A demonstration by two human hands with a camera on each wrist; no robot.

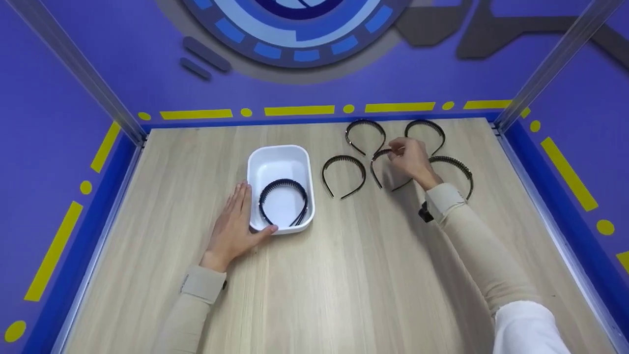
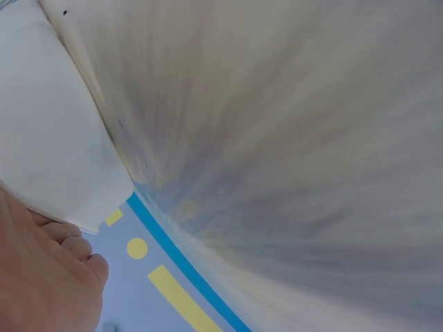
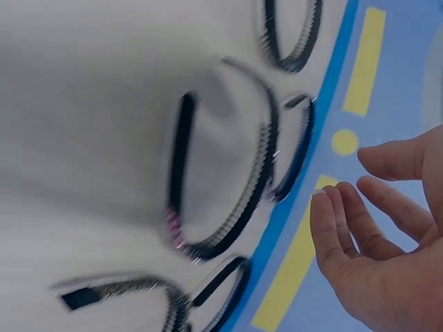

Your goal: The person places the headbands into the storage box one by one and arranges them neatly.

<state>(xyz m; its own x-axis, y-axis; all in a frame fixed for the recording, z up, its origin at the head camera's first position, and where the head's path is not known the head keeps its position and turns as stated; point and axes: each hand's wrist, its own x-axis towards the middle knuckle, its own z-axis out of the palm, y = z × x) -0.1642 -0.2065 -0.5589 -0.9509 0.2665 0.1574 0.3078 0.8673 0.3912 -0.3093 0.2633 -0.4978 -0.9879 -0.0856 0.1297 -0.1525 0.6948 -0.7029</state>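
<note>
A white plastic box (image 1: 254,164) stands left of centre on the table, with black toothed headbands (image 1: 284,182) lying in it, overlapping so their number is unclear. My left hand (image 1: 235,230) rests against the box's left wall, fingers extended, thumb at the near rim; in the left wrist view the box (image 2: 55,117) is beside that hand (image 2: 48,270). My right hand (image 1: 412,160) is over the middle headband (image 1: 375,169), partly covering it. In the right wrist view, thumb and fingers of this hand (image 3: 387,228) are apart, nothing between them.
Around the right hand lie more black headbands: one near left (image 1: 344,158), one far left (image 1: 365,122), one far right (image 1: 425,123) and one near right (image 1: 464,169). Blue panels (image 1: 314,91) with yellow marks wall in the wooden table (image 1: 324,295).
</note>
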